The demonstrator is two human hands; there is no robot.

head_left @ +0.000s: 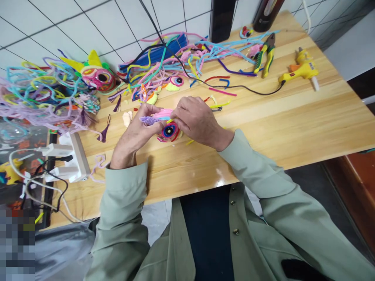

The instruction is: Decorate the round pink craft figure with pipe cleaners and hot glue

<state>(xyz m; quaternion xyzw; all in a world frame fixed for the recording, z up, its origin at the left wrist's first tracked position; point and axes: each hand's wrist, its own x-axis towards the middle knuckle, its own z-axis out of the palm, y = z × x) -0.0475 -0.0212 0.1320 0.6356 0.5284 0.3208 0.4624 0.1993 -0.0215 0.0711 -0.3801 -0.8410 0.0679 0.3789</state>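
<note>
My left hand and my right hand meet over the middle of the wooden table. Both are closed on a small pipe-cleaner piece with pink, purple and light blue strands. Under it, between the hands, sits a coiled round disc in red, pink and blue with a dark centre. Whether the disc is joined to the held piece I cannot tell. My right fingers hide the piece's right end.
Loose pipe cleaners pile at the table's back and far left. A finished coiled figure lies back left. Pliers and a yellow glue gun lie at right. A power strip sits at the left edge.
</note>
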